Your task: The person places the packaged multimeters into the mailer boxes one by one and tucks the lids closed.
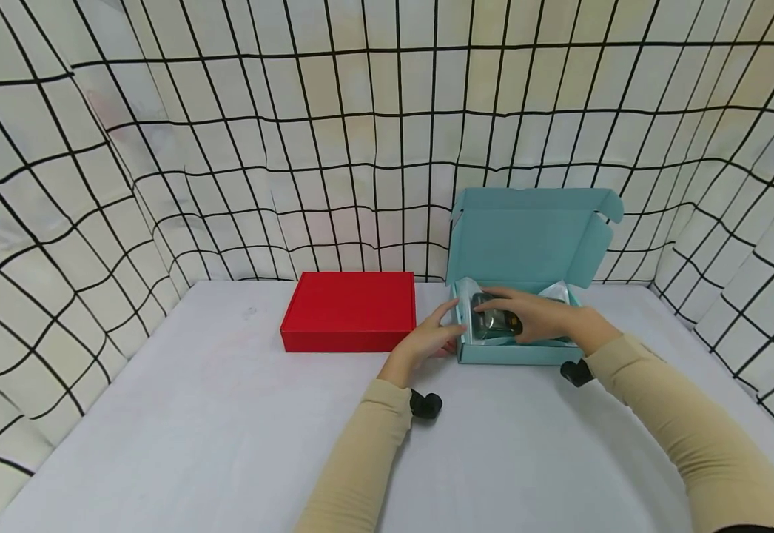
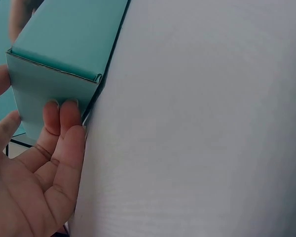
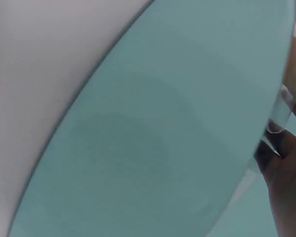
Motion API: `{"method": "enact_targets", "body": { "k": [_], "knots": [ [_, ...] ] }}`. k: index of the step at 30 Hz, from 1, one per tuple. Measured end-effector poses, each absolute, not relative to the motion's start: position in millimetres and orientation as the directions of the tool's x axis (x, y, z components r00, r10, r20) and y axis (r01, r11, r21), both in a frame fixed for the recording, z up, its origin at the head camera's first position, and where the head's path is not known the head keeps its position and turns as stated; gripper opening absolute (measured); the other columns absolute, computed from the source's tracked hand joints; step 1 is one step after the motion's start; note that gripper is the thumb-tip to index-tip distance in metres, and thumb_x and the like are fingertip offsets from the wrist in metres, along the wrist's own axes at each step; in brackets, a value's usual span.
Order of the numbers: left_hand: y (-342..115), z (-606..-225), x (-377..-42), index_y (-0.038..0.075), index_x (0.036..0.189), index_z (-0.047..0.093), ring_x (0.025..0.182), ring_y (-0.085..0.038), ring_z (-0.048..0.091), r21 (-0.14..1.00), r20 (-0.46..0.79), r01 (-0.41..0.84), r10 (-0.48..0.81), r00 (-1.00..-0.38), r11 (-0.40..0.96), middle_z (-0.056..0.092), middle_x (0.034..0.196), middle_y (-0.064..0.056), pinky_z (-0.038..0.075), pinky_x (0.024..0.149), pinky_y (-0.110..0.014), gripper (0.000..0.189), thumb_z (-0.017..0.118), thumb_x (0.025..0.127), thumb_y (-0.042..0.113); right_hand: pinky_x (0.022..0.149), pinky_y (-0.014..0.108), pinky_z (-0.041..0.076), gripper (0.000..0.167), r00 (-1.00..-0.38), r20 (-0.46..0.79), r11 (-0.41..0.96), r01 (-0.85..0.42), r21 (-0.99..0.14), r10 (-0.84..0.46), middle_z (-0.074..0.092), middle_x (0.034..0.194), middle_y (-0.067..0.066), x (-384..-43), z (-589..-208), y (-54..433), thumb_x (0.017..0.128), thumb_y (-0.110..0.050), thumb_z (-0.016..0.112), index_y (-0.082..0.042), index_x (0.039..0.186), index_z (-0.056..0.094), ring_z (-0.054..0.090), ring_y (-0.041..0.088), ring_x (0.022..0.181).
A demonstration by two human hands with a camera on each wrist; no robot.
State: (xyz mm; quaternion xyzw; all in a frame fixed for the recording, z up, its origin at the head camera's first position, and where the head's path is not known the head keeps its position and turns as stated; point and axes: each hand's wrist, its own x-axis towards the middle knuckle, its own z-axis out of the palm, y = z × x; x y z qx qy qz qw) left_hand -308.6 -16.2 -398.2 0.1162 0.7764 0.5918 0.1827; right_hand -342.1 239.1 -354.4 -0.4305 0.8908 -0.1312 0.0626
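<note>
The right hand (image 1: 539,314) holds a dark thing (image 1: 492,324) inside the blue box (image 1: 520,355). The loose left hand (image 1: 423,340) touches the box's side.

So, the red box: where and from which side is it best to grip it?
I would grip the red box by its left end, coming from the left: it lies flat, low-walled, and the left hand and open teal box crowd its right end.

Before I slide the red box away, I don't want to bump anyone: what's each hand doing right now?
Left hand: open, touching the teal box.
Right hand: holding the dark item inside that box.
</note>
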Motion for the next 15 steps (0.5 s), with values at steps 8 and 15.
{"method": "enact_targets", "body": {
  "k": [8,15],
  "knots": [
    [-16,-398,-309,0.028,0.163,0.028,0.099,-0.024,0.058,0.963,-0.153,-0.045,0.401,-0.903,0.265,0.054,0.126,-0.013,0.052,0.095,-0.043,0.066,0.057,0.103,0.029,0.095,0.051,0.050,0.078,-0.654,-0.015,0.612,-0.699,-0.369,-0.756,0.022,0.164,0.025,-348,-365,242,0.080,0.013,0.076,-0.008,0.150,0.050,0.028,0.050,0.146],
    [-17,-398,-310,0.027,0.163,0.028,0.100,-0.024,0.059,0.963,-0.150,-0.042,0.402,-0.903,0.266,0.054,0.127,-0.013,0.052,0.095,-0.043,0.067,0.058,0.103,0.029,0.097,0.052,0.048,0.076,-0.662,-0.023,0.604,-0.668,-0.434,-0.749,0.021,0.165,0.025,-350,-367,243,0.080,0.014,0.074,-0.005,0.150,0.050,0.023,0.050,0.148]
  ]
}}
